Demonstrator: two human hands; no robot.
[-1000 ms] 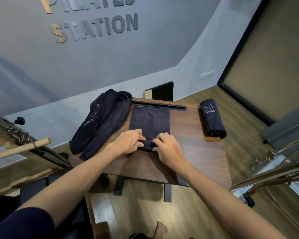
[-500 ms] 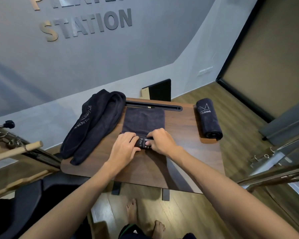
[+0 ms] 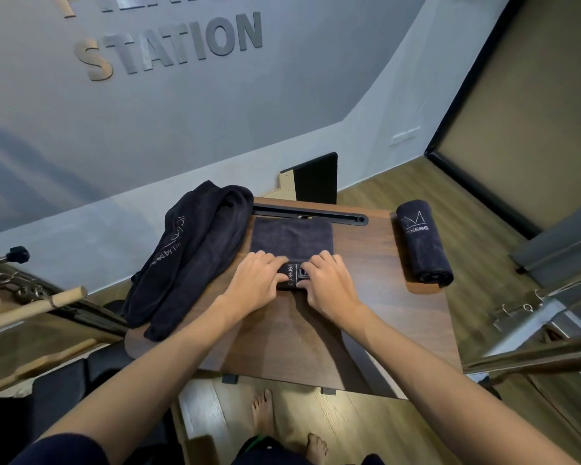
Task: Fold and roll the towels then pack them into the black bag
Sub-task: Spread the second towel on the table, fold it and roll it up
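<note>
- The wall (image 3: 282, 105) ahead of you carries large raised letters reading "STATION"; the line above is cut off by the frame.
- Your wooden table (image 3: 376, 307) holds every towel in view — no black bag is clearly visible, so packing is not yet begun.
- At the table's left edge lies a heap of unfolded dark towels (image 3: 195, 253), with part-legible white script, "ed by".
- In the middle, the folded towel (image 3: 292, 238) lies flat, its near end wound into a small roll showing unreadable white lettering.
- On the right sits one finished rolled towel (image 3: 423, 243), marked "NESS" under a crown-like logo.
- Your left hand (image 3: 255, 281) and right hand (image 3: 329, 285) curl their fingers over the roll, pinching it — rolling looks barely started.
</note>
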